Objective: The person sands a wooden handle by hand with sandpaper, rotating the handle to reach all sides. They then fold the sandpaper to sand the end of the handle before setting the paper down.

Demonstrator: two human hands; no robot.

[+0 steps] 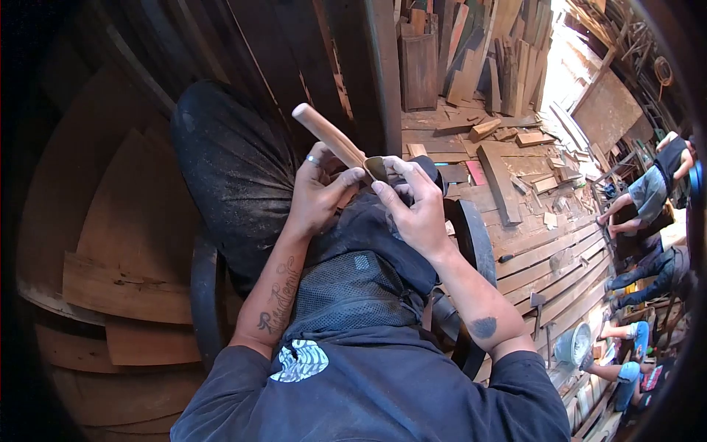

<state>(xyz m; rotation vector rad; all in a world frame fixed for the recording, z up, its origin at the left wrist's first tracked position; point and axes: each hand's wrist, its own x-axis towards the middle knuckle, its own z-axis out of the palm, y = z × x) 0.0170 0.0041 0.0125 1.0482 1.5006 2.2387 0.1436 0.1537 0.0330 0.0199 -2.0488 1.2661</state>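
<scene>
Apparently we're smoothing a wooden stick (328,136) above our lap (361,230): our left hand (318,195) is closed round it, our right hand (421,206) pinches a curled brown sheet (377,169) at its lower end. Continuing calls for a steady left hold.

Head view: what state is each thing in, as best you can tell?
Wooden piece: tilted, gripped by the left fingers
Brown sheet: bent, held by the right fingers
Chair: occupied
Thick plank: lying flat
Boards at the back: standing upright or leaning
Bucket: contents unclear
</scene>
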